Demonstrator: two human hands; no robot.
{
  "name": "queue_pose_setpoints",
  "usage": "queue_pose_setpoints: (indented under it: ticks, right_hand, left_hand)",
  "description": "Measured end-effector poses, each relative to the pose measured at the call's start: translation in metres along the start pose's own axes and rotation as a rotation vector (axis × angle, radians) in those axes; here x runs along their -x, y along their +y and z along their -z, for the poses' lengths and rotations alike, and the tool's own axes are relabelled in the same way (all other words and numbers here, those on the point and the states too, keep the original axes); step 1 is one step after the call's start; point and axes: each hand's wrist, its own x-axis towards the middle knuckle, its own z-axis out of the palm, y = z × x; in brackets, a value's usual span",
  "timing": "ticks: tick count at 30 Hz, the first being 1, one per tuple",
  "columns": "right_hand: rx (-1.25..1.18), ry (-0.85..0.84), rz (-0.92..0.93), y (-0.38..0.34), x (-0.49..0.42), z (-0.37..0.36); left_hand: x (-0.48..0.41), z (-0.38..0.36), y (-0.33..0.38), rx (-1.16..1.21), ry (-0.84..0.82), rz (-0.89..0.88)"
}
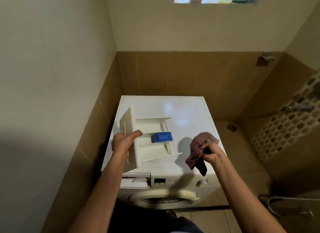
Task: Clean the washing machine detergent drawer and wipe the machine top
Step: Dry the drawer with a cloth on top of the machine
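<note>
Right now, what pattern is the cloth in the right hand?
Red-and-white check cloth, gripped by the right hand; head view.

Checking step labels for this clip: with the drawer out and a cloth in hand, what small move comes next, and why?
Probably move the right hand with the checked cloth left into the compartments of the detergent drawer: the left hand grips its front panel, and the cloth hangs clear of it.

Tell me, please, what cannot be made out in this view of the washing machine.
Head view:
Residue in the detergent drawer: too small, blurred.
Drawer front panel: partly covered by the left hand.
Control panel labels: blurred.
Drawer slot interior: blurred.
Cloth folds: hidden in the right hand's grip.
</note>
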Motion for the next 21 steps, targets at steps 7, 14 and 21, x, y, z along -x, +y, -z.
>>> queue_pose_setpoints:
  ticks: [7,14,21]
  right_hand:
    - [0.015,-0.09,0.008,-0.045,-0.026,-0.029]
    - [-0.239,-0.301,-0.009,-0.054,-0.039,-0.042]
    - [-0.2,-0.335,-0.064,-0.037,-0.051,-0.05]
  left_hand:
    - [-0.025,-0.038,0.041,-0.312,0.194,-0.181]
    - [-0.043,-0.065,0.064,-0.562,0.285,-0.212]
    - [-0.051,-0.077,0.076,-0.811,0.265,-0.242]
